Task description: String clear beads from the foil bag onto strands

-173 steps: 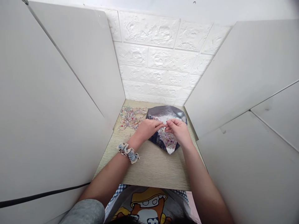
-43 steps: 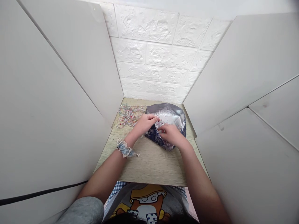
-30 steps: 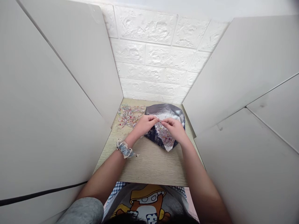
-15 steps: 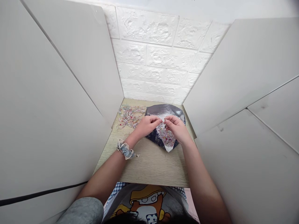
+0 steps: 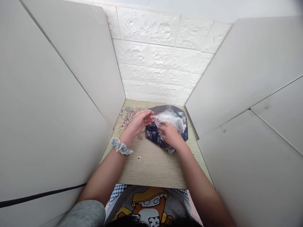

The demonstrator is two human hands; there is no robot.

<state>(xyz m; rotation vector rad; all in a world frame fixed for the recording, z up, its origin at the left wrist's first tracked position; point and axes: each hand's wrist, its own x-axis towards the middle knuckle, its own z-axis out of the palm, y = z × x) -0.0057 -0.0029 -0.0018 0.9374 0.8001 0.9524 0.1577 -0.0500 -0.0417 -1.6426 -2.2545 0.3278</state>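
At the desk's [image 5: 151,167] far edge, my left hand [image 5: 139,121] curls loosely beside the blue foil-lined pouch [image 5: 167,115], any pinch unclear, while my right hand [image 5: 170,135] presses its fingertips onto the pouch's silver lining, near the bead strands [image 5: 125,117].

I'm working in a narrow bay: the left side panel [image 5: 66,94] and the right side panel [image 5: 239,78] hem in the tabletop [image 5: 153,168], and the textured back wall [image 5: 153,53] closes the far end. The pouch [image 5: 169,115] blocks the middle, with the bead strands [image 5: 125,118] just beside it at far left. The left hand [image 5: 139,121] fills the gap between those 2, and the right hand [image 5: 170,135] sits over the pouch. My widest way in runs over the near tabletop, past 1 loose bead [image 5: 139,157]. Only a thin strip remains right of the pouch.
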